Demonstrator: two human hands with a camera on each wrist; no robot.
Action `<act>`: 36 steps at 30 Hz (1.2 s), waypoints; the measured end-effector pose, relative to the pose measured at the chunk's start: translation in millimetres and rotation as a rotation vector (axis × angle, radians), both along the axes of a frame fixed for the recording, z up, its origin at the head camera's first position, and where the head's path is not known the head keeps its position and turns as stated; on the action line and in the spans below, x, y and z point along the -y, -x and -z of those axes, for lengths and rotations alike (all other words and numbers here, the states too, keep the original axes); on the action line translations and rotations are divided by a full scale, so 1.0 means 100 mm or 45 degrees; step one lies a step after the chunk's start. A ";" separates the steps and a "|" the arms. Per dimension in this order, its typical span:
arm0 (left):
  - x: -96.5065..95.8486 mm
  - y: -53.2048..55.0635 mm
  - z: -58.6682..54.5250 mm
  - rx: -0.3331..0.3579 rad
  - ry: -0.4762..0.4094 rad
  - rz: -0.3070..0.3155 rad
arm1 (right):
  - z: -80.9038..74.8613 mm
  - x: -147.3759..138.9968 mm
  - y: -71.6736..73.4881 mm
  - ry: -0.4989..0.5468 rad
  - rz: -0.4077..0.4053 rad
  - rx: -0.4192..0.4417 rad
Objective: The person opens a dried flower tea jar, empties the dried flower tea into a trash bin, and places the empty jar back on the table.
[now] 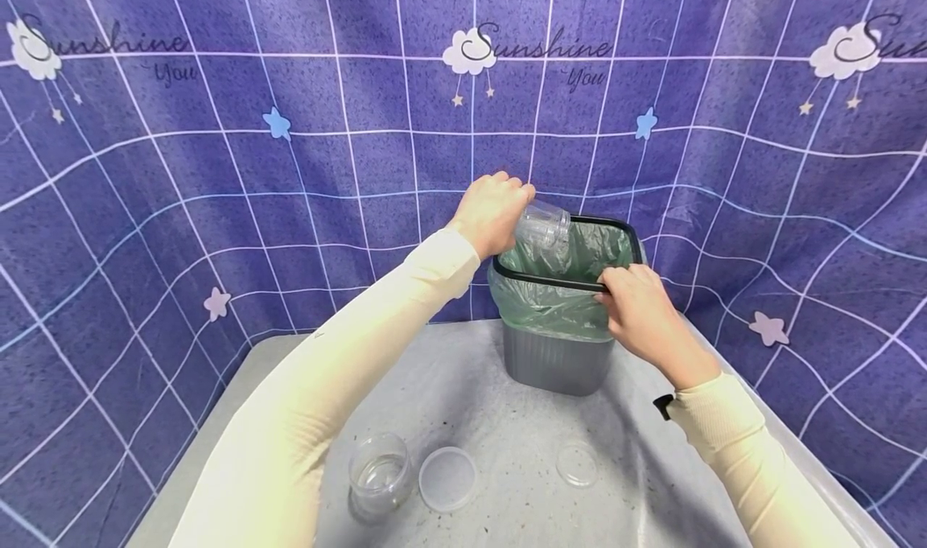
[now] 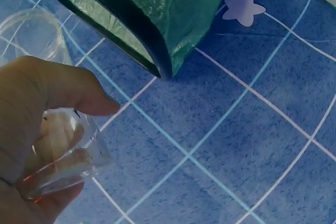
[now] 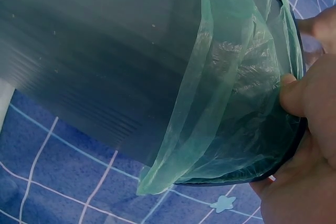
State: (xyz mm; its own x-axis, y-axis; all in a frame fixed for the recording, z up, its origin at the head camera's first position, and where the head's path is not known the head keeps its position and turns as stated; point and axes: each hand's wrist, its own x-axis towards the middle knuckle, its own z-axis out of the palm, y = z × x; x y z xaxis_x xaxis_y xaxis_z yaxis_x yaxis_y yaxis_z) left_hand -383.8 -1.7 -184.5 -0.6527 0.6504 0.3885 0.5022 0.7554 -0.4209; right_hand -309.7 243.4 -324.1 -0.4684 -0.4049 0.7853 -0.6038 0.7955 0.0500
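Note:
My left hand (image 1: pixel 495 210) grips a clear plastic jar (image 1: pixel 545 221), tilted with its mouth toward the inside of a grey trash bin (image 1: pixel 558 359). In the left wrist view, the thumb and fingers wrap around the transparent jar (image 2: pixel 73 156). A green plastic bag (image 1: pixel 550 311) lines the bin and folds down over its outside, under a black rim (image 1: pixel 554 281). My right hand (image 1: pixel 640 311) pinches the near right part of that rim. In the right wrist view its thumb presses on the green bag (image 3: pixel 236 77), with the other fingers over the rim.
On the grey table (image 1: pixel 500 419) stand an open clear jar (image 1: pixel 380 471) and, right beside it, a round translucent lid (image 1: pixel 447 480). Another clear round lid (image 1: pixel 577 463) lies farther right. Small crumbs dot the tabletop. A blue checked curtain (image 1: pixel 362 162) hangs close behind the bin.

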 end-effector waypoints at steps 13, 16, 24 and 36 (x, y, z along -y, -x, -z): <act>0.14 -0.03 0.12 0.121 -0.537 -0.032 | -0.01 0.00 0.00 -0.002 0.002 0.013; 0.15 -0.08 0.14 0.200 -0.662 -0.053 | -0.01 0.00 0.00 -0.003 0.001 0.015; 0.16 -0.22 0.24 0.453 -1.040 -0.072 | -0.01 0.00 -0.01 -0.002 0.001 0.024; 0.19 -0.42 0.36 0.569 -1.387 -0.006 | -0.01 -0.01 0.00 -0.011 0.006 0.020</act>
State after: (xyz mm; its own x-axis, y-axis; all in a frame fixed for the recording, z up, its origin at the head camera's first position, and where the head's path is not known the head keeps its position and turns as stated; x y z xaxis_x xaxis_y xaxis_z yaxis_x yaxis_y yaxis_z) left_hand -341.7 -20.5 -220.8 -0.8732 0.1134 0.4740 0.4379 0.6096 0.6608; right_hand -309.3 244.0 -322.9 -0.4825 -0.4092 0.7744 -0.6007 0.7980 0.0474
